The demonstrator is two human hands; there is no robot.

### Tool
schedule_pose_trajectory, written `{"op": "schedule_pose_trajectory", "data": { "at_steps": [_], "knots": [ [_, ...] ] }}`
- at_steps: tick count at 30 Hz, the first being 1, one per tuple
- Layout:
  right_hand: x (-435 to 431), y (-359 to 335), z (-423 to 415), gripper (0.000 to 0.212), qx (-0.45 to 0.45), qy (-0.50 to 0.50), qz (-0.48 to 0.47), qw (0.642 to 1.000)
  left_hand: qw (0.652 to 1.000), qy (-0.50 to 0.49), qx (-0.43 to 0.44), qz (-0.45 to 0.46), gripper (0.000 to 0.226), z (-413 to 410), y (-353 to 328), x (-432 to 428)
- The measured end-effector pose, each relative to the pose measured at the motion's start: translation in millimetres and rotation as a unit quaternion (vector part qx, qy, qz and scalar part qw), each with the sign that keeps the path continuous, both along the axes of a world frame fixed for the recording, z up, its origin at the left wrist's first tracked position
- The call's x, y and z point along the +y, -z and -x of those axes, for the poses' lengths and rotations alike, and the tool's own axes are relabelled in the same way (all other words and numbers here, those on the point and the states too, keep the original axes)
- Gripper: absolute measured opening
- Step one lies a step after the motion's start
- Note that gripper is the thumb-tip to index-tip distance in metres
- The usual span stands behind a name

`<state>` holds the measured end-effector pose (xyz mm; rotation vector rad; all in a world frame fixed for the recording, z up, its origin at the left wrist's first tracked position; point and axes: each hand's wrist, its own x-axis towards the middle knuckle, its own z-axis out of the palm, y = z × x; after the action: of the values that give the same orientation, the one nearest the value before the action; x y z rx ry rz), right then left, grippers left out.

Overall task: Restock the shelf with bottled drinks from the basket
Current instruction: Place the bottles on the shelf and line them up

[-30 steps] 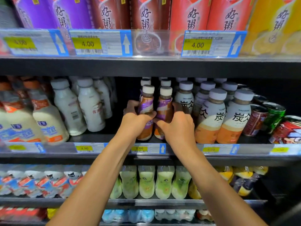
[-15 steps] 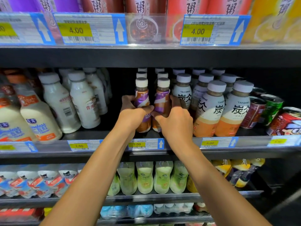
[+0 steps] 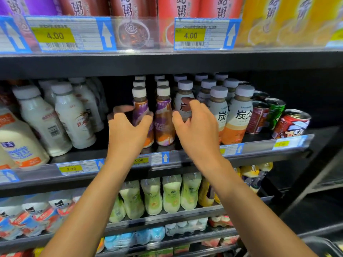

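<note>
Nearest you, green bottles line the lower shelf under your forearms. Up on the middle shelf, just behind the 5.00 price tag, two purple-and-brown bottles stand upright side by side at the front edge. Your left grip curves round the left bottle, thumb across its front, fingers blurred: holding or only touching, I cannot tell. Your right grip is spread wide, just beside the right bottle. More of the same stand behind them. White bottles stand left, grey-capped bottles right, cans far right.
</note>
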<state>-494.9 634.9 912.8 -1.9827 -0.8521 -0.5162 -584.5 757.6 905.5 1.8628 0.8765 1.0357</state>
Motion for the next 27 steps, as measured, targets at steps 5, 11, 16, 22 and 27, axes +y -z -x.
{"op": "schedule_pose_trajectory", "data": {
  "at_steps": [5,11,16,22,27],
  "knots": [
    [-61,-14,-35,0.009,-0.065,0.017,-0.143,0.988,0.987,0.014,-0.093,-0.129,0.033,-13,-9,-55],
    [-118,-1,-100,0.024,-0.016,0.030,-0.150,0.988,0.987,0.097,-0.095,-0.087,0.050,-70,2,-96],
    [-132,17,-138,0.056,0.067,-0.023,-0.001,0.997,0.998,0.067,0.017,0.009,0.061,-113,10,-115],
    [-122,28,-154,0.074,0.137,-0.088,0.059,0.985,0.996,0.003,0.086,0.002,0.077,-121,8,-123],
    [-118,29,-165,0.077,0.139,-0.077,0.080,0.984,0.995,0.003,0.101,0.019,0.083,-121,9,-113]
  ]
}}
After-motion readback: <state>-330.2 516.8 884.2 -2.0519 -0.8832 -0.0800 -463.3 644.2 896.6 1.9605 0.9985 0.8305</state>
